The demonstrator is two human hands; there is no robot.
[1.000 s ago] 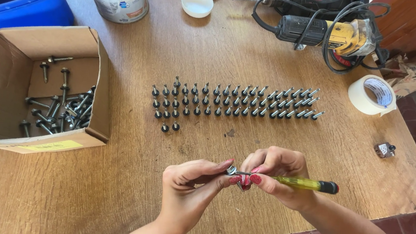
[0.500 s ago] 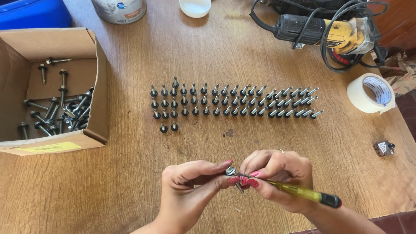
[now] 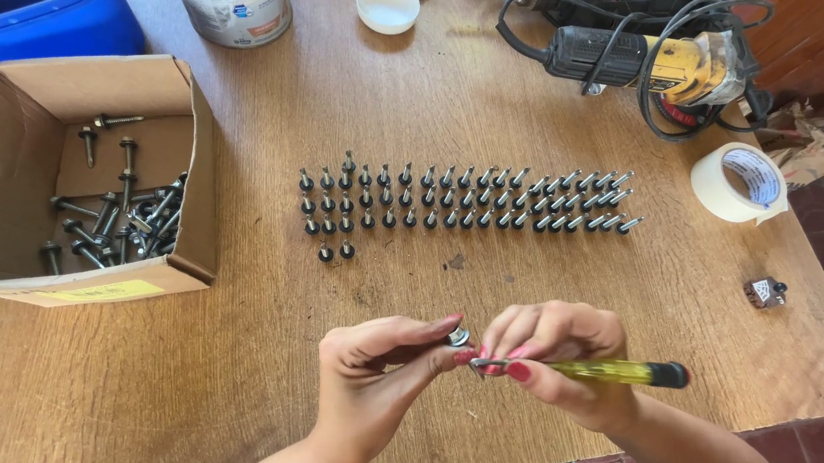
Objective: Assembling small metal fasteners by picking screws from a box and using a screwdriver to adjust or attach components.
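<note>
Screwdriver (image 3: 618,371) tilted flatter; right hand (image 3: 560,359) gripping; left hand (image 3: 375,367) pinching screw (image 3: 459,338).

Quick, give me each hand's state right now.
Left hand: closed, pinching a screw by its head.
Right hand: closed around a yellow screwdriver, tip at the screw.

A single head-worn view looks steeply down from close above the wooden table (image 3: 528,271), facing away from the person, with both hands near the lower edge.
</note>
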